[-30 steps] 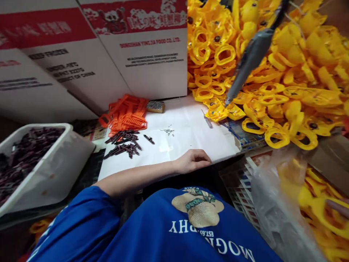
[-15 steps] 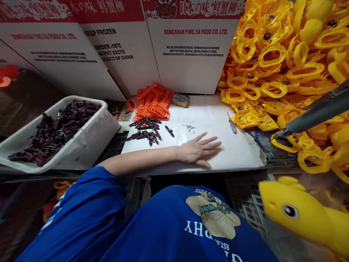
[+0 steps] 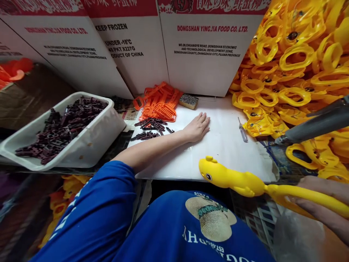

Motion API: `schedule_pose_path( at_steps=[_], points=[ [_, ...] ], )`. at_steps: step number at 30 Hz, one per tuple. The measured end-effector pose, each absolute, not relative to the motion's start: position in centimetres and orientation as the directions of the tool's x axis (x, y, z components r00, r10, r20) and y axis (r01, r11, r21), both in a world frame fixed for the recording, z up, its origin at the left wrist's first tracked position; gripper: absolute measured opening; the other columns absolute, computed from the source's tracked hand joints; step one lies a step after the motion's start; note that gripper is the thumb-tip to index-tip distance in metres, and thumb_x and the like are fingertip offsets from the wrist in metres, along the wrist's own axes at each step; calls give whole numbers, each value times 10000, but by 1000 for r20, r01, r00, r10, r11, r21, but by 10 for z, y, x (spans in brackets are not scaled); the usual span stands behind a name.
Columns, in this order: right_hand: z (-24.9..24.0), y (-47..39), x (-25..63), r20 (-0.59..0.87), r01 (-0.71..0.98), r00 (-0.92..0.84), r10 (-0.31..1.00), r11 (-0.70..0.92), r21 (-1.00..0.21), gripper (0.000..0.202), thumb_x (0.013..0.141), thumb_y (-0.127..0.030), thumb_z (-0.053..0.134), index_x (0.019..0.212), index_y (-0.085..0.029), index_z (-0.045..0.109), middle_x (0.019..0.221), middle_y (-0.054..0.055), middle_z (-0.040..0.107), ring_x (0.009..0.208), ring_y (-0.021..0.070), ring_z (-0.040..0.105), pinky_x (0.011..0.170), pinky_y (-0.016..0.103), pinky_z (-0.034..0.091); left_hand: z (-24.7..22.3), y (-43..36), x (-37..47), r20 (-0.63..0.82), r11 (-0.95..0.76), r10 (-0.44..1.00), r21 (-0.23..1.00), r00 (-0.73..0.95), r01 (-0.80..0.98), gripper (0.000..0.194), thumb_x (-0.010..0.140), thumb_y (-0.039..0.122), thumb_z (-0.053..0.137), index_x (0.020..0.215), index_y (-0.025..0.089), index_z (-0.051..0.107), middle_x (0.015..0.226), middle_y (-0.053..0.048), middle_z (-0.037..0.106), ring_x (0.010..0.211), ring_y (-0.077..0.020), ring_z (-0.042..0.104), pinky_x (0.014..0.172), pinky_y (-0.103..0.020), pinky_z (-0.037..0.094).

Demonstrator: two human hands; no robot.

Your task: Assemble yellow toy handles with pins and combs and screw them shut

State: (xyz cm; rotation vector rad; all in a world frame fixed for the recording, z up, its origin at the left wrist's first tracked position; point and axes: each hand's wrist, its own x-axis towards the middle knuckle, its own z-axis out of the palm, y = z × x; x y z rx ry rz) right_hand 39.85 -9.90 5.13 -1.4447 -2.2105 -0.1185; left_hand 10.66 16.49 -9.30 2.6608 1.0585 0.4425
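My left hand (image 3: 197, 127) lies palm down on the white board (image 3: 226, 156), over the spot where small loose screws lay; its fingers are stretched out and the screws are mostly hidden. My right hand (image 3: 325, 218), partly cut off at the right edge, is closed round the loop handle of a yellow duck-shaped toy (image 3: 242, 180). The toy's head reaches over the board's front edge. Left of my left hand are dark plastic parts (image 3: 154, 124) and a heap of orange plastic parts (image 3: 160, 105).
A white tub (image 3: 106, 123) of dark parts stands at left. A small box of screws (image 3: 188, 101) sits behind my left hand. A screwdriver (image 3: 242, 131) lies at the board's right. A grey power screwdriver (image 3: 311, 125) hangs before piled yellow parts (image 3: 289, 80). Cartons (image 3: 201, 69) wall the back.
My left hand has moved away from the front edge onto the screws, its fingers closer together. The duck toy has swung left over the board, and my right hand has come into view.
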Motion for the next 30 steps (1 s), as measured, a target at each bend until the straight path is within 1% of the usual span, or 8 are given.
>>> schedule_pose_path(
  at_steps=[4, 8, 13, 15, 18, 24, 27, 30],
  points=[
    [55, -71, 379, 444, 727, -532, 721, 658, -198, 106, 1005, -398, 572, 1026, -333, 653, 741, 54, 723, 583, 210, 677, 511, 349, 539, -94, 184, 118, 327, -752, 648, 418, 688, 510, 434, 1063, 304, 389, 1416, 128, 571, 1565, -242, 526, 1533, -328, 440, 1264, -544, 351],
    [44, -62, 342, 455, 544, -764, 456, 836, 76, 84, 986, -207, 623, 1068, -203, 639, 653, 24, 653, 552, 176, 581, 550, 349, 474, -89, 204, 131, 408, -754, 647, 470, 645, 459, 321, 1041, 262, 472, 1276, 143, 657, 1404, -213, 656, 1350, -278, 612, 1166, -450, 472],
    [8, -60, 301, 508, 540, -781, 362, 800, 260, 58, 954, -93, 624, 1000, -114, 652, 660, 31, 653, 579, 179, 526, 589, 372, 363, -63, 221, 108, 520, -686, 728, 573, 448, 449, 294, 1045, 219, 451, 1222, 123, 665, 1249, -176, 722, 1145, -208, 688, 1011, -352, 539],
    [-7, -58, 288, 507, 526, -783, 362, 819, 228, 60, 987, -150, 604, 965, -121, 651, 654, 26, 642, 576, 175, 520, 593, 367, 342, -49, 216, 80, 555, -618, 786, 698, 274, 361, 245, 1019, 244, 516, 1125, 118, 697, 1087, -130, 753, 962, -177, 701, 882, -300, 549],
    [-25, -55, 273, 495, 528, -766, 410, 841, 119, 282, 1065, -342, 507, 951, -134, 658, 649, 25, 616, 584, 179, 527, 606, 356, 344, -32, 191, 31, 499, -529, 847, 763, 182, 370, 183, 956, 268, 617, 1003, 130, 727, 926, -65, 741, 800, -143, 651, 750, -259, 507],
    [-35, -39, 258, 424, 486, -774, 470, 871, -78, 556, 1083, -576, 366, 865, -165, 670, 667, 32, 632, 596, 164, 556, 611, 329, 344, -30, 113, -43, 284, -301, 946, 603, 154, 739, 147, 909, 249, 645, 870, 149, 745, 842, -42, 727, 750, -143, 631, 734, -259, 482],
    [-20, -14, 251, 474, 416, -772, 424, 900, -128, 472, 1094, -477, 432, 836, -179, 691, 661, 25, 647, 611, 155, 555, 624, 321, 345, -33, 89, -58, 242, -231, 964, 547, 112, 804, 164, 908, 257, 645, 894, 148, 767, 885, -67, 748, 796, -164, 658, 771, -276, 490],
    [3, 33, 225, 486, 544, -709, 512, 835, -86, 367, 1068, -307, 489, 814, -172, 716, 748, 66, 709, 690, 177, 580, 668, 331, 360, -33, 81, -61, 192, -169, 978, 490, 84, 855, 191, 899, 316, 669, 872, 166, 783, 878, -73, 760, 801, -188, 662, 753, -291, 478]
  ],
)
